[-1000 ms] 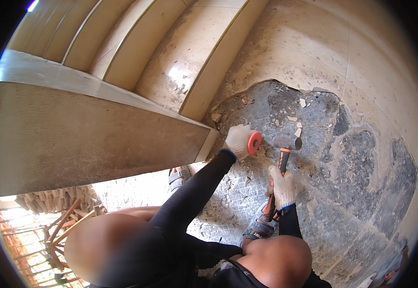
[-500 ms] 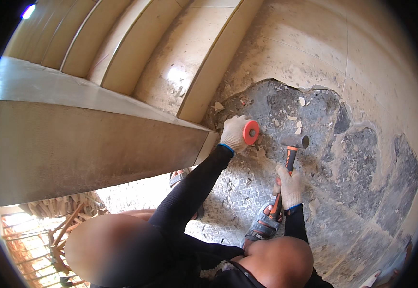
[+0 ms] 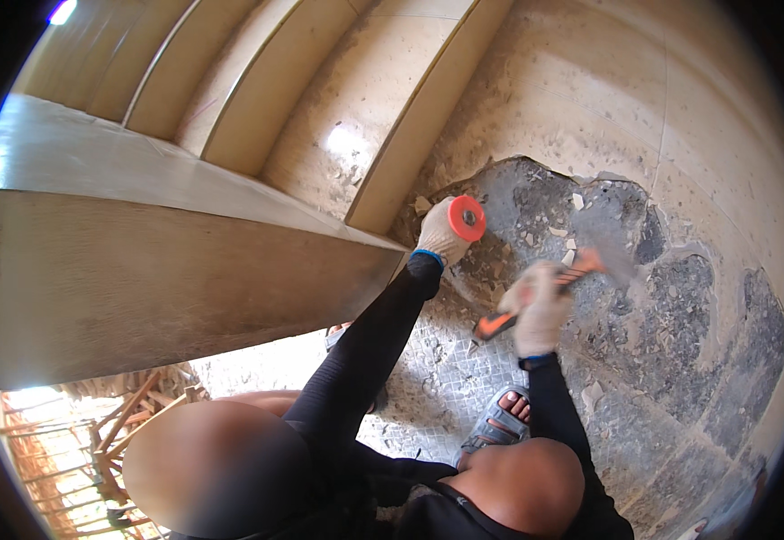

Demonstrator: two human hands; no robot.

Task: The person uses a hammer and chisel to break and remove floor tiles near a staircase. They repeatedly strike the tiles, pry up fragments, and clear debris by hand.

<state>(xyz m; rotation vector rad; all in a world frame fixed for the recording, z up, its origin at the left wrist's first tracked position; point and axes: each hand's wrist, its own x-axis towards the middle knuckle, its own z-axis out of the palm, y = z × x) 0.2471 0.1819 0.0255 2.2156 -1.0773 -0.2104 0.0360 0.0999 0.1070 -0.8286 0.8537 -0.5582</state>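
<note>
Near frame centre, the left hand (image 3: 440,237) curls around a red-guarded chisel (image 3: 467,219) — the disc at the fist's upper right, fingertips hidden. Farther right, the right hand (image 3: 540,310) wraps its fingers around a blurred club hammer (image 3: 583,266) — head toward the frame's upper right.

Daylight bleaches the floor (image 3: 252,371) this side of the stairs (image 3: 266,99); glare whitens one tread (image 3: 345,140); right of the stairs, motion blur smears the hammer (image 3: 582,267) and right hand (image 3: 536,308); edges bend toward blackness.
</note>
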